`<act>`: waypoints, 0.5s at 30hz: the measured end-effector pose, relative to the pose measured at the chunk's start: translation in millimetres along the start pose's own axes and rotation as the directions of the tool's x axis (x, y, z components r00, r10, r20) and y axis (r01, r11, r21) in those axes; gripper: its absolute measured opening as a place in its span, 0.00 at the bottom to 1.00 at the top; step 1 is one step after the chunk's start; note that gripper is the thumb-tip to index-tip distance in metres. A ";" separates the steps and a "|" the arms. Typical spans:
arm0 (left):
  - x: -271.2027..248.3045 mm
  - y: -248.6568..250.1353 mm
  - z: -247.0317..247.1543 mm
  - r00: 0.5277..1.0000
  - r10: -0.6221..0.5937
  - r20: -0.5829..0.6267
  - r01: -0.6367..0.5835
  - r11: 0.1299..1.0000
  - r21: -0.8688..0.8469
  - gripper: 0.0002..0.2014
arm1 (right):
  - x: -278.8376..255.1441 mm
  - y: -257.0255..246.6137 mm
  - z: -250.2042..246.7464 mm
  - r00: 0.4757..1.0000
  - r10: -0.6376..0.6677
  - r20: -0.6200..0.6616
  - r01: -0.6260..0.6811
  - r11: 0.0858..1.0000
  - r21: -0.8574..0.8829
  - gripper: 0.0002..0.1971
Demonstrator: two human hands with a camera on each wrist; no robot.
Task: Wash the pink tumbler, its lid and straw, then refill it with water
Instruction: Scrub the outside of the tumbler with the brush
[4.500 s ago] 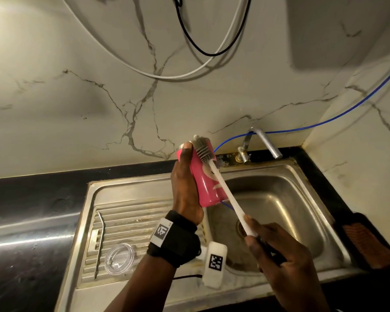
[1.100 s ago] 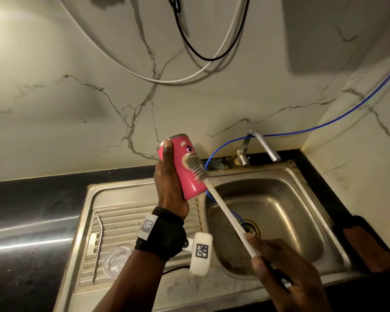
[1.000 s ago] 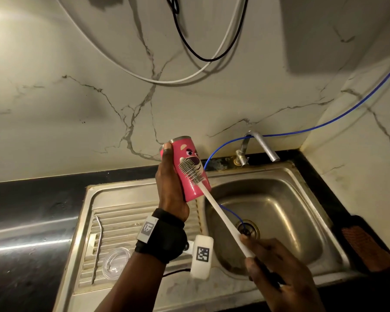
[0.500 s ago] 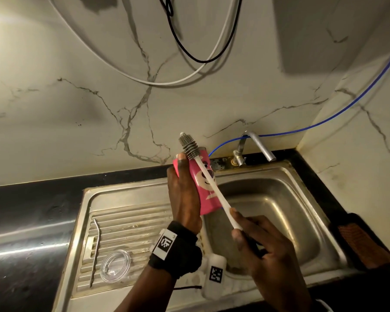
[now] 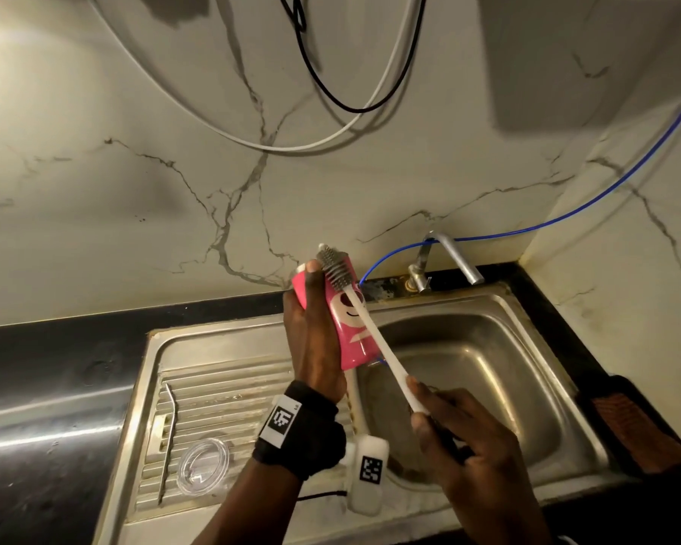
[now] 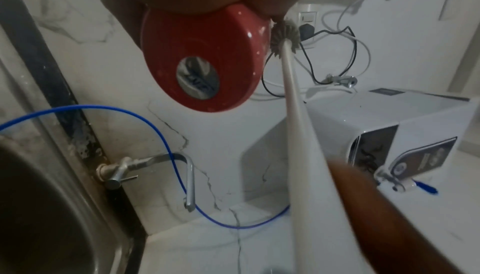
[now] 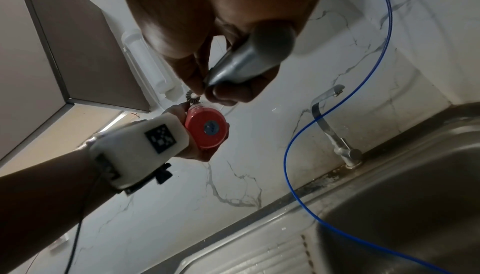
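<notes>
My left hand [image 5: 311, 332] grips the pink tumbler [image 5: 350, 328] and holds it tilted above the left edge of the sink basin. Its base [image 6: 205, 62] faces the left wrist camera, and the base [image 7: 207, 129] also shows in the right wrist view. My right hand [image 5: 460, 438] grips the handle of a white bottle brush [image 5: 374, 332]. The brush's grey bristle head [image 5: 335, 265] lies against the tumbler's outer wall near its upper end. The clear lid [image 5: 202, 466] and the bent metal straw [image 5: 169, 434] lie on the drainboard.
The steel sink basin [image 5: 527, 387] lies below the hands, with the tap [image 5: 445, 257] at its back and a blue tube [image 5: 567, 218] running along the wall. A brown scrub pad [image 5: 637, 430] sits on the black counter at right. A white appliance [image 6: 376, 126] shows in the left wrist view.
The brush head has slid up the tumbler's outer wall from mid-body to its upper end. The tumbler has tilted and shifted slightly right, and my right hand has risen closer to it.
</notes>
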State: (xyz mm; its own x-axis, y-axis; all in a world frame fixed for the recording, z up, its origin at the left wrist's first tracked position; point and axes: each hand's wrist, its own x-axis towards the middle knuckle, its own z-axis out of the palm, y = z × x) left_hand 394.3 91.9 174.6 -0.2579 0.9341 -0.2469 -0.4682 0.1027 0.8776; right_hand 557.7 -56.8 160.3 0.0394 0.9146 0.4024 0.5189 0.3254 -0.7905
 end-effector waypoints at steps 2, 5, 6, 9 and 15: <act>6.8 7.5 -4.8 0.999 0.015 -0.032 -0.016 0.999 -0.029 0.47 | -8.7 0.5 -3.1 1.000 -0.022 0.000 0.022 1.000 0.008 0.23; 4.9 10.8 -5.0 0.999 0.016 -0.043 -0.017 1.000 -0.014 0.45 | -9.0 0.2 -4.7 1.000 -0.011 -0.009 0.011 1.000 -0.004 0.23; 1.0 8.6 -3.0 1.000 0.013 -0.026 -0.013 1.000 -0.002 0.46 | -5.0 0.5 -3.8 1.000 -0.004 -0.019 0.004 1.000 -0.007 0.23; -10.5 -0.1 4.0 1.000 0.009 0.022 -0.010 0.999 0.046 0.47 | 6.9 -0.7 0.2 0.999 0.024 -0.030 -0.024 1.000 0.000 0.24; 5.4 13.7 0.2 0.998 0.042 -0.038 -0.043 0.999 -0.013 0.42 | -6.3 -0.7 -6.9 1.000 0.019 -0.010 -0.018 0.999 0.045 0.21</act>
State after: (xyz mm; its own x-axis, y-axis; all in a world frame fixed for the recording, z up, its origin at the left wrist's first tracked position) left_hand 386.7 98.4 185.4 -0.3097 0.9238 -0.2250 -0.4677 0.0580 0.8820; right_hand 563.0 -64.4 161.5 0.0578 0.9180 0.3924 0.4795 0.3192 -0.8174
